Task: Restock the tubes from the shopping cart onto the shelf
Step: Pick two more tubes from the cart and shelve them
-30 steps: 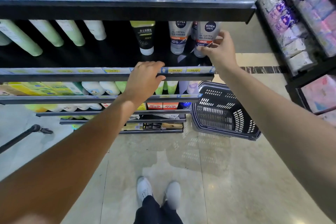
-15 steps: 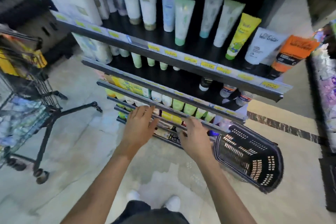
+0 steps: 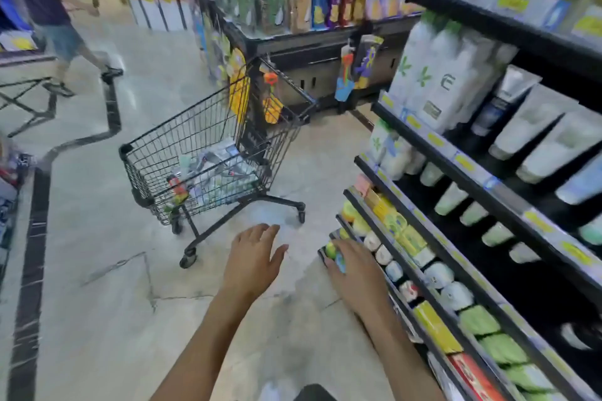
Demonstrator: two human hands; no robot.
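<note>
I held both hands out empty, fingers spread loosely: my left hand (image 3: pixel 252 257) over the floor (image 3: pixel 97 270), my right hand (image 3: pixel 353 270) just beside the shelf (image 3: pixel 488 179). The tubes (image 3: pixel 215 172) lay in the shopping cart (image 3: pixel 208 153), ahead to my left.

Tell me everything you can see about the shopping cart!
The shopping cart is made of thin black wire mesh with a black frame and small black wheels. It stands upright on the pale tiled floor, in the aisle to the left of the shelves. A blurry heap of tubes and packets lies in the bottom of its basket. Nobody touches it: the left hand reaches toward it but stays apart.
</note>
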